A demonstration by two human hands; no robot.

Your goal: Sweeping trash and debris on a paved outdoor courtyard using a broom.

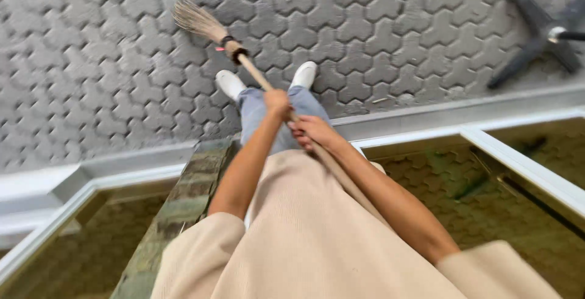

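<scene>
I hold a broom with a wooden handle (254, 70) and a straw head (196, 20) that rests on grey interlocking paving stones ahead of my white shoes (231, 84). My left hand (278, 102) grips the handle higher up the stick. Just below it, my right hand (312, 132) is wrapped around the handle too. The lower end of the stick runs back along my beige top and is hidden under my right arm.
A grey metal sill (420, 115) crosses the view behind my feet, with glass panels in pale frames (518, 165) on both sides and a mossy stone ledge (183, 207) at the left. A dark stand base (539, 31) sits on the paving at top right.
</scene>
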